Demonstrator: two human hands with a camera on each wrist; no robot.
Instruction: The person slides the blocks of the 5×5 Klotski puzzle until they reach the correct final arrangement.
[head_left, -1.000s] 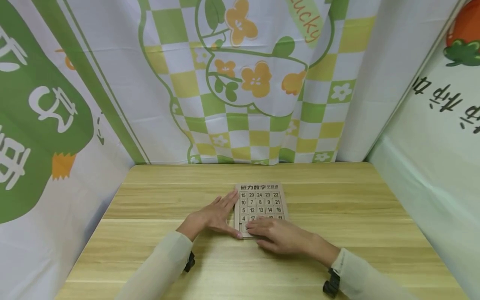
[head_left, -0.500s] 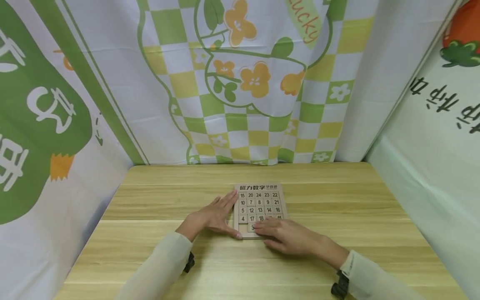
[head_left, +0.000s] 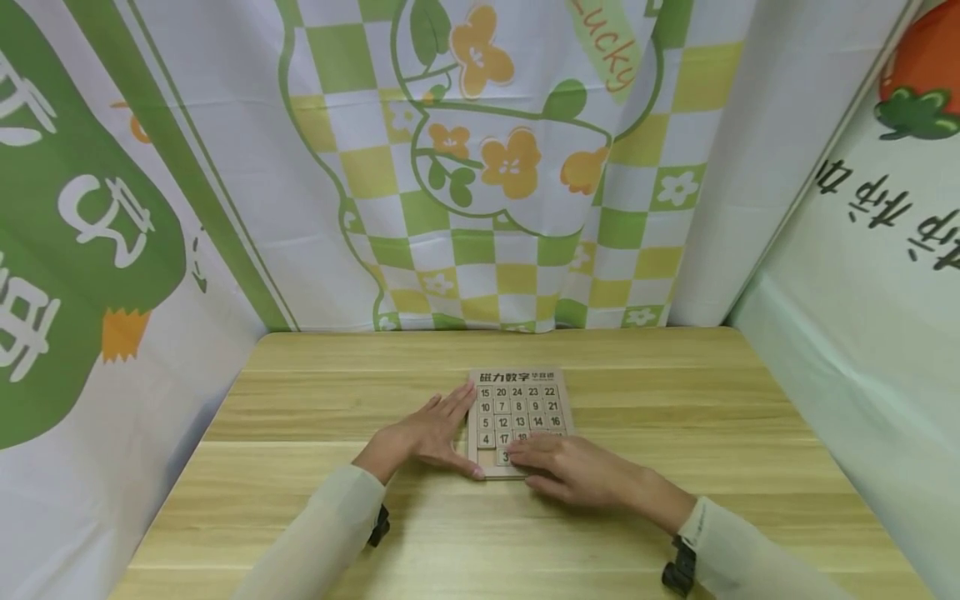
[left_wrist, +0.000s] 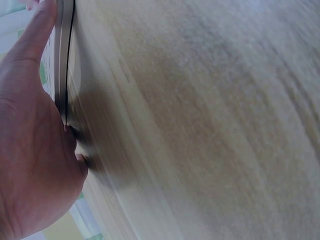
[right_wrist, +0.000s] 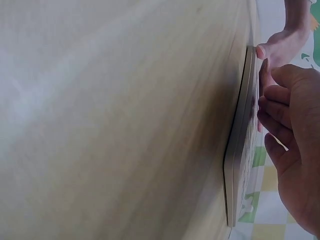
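Note:
A wooden number slide puzzle [head_left: 517,377] lies flat on the table, with rows of numbered square tiles under a printed heading. My left hand [head_left: 427,435] rests along its left side, fingers stretched to the upper left edge and thumb at the lower left corner. Over the lower right part lies my right hand [head_left: 581,471], its fingertips on the bottom rows and hiding several tiles. A tile marked 3 [head_left: 503,457] shows at those fingertips, and the bottom left cell is vacant. In the right wrist view, the right fingers [right_wrist: 277,112] are slightly bent above the board.
The wood-grain table [head_left: 337,358] extends around the puzzle. A green and yellow checked curtain [head_left: 480,275] hangs behind its back edge. White printed cloths hang at the left [head_left: 225,275] and right [head_left: 847,292].
The right hand has slid a little to the right, and the tile marked 3 moved right with it, widening the vacant cell at bottom left. The left hand has stayed in place.

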